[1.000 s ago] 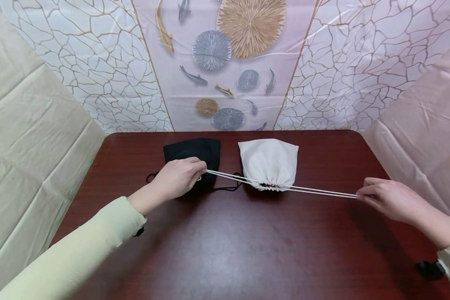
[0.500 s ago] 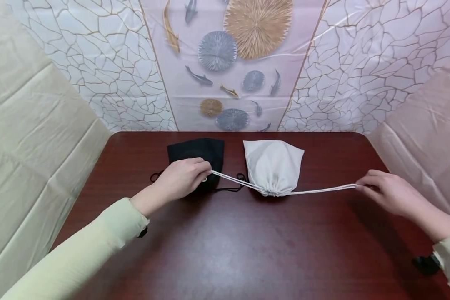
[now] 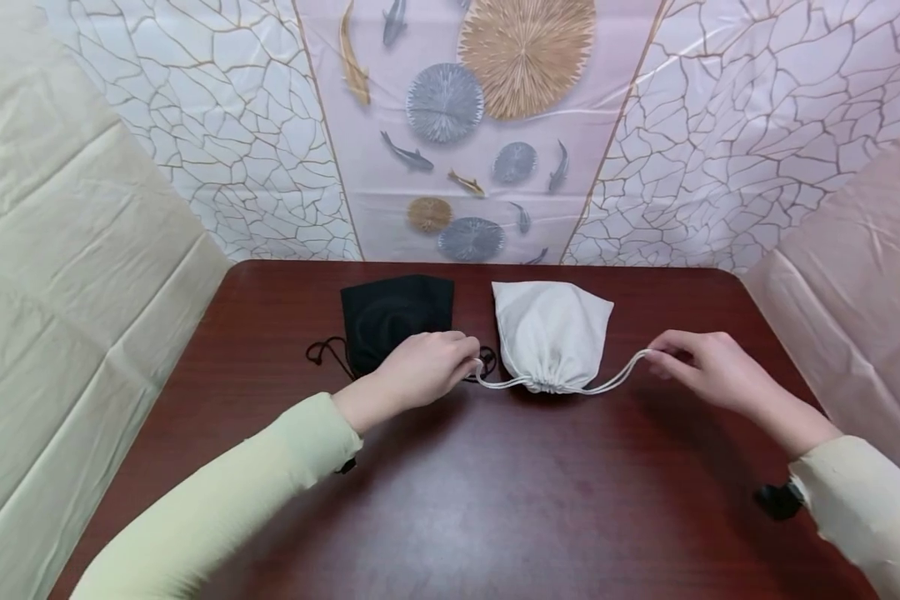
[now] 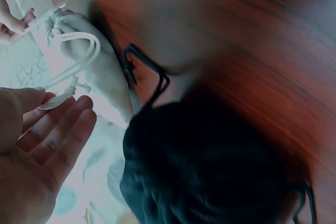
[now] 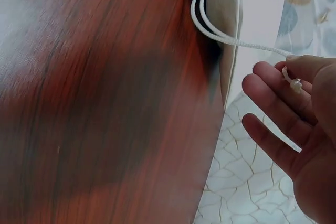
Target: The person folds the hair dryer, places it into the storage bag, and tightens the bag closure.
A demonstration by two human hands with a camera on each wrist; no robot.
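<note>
A white drawstring bag (image 3: 551,329) lies on the table with its mouth gathered tight toward me. My left hand (image 3: 423,367) pinches the left white cord (image 3: 504,385) between thumb and forefinger, its knotted end showing in the left wrist view. Over on the other side, my right hand (image 3: 712,367) pinches the right cord (image 3: 621,377); a small knot (image 5: 296,85) hangs beside the thumb in the right wrist view. Both cords sag in loose curves. A black drawstring bag (image 3: 393,312) lies just left of the white one, partly hidden behind my left hand.
Loops of black cord (image 3: 326,346) spread on both sides of the black bag. The dark red wooden table (image 3: 525,500) meets a patterned cloth backdrop (image 3: 450,192) at its far edge. Plain cloth walls (image 3: 82,275) stand at left and right.
The white bag's mouth has drawn from a narrow gap to fully gathered. Both hands have come inward toward the bag, and the once taut cords have gone slack.
</note>
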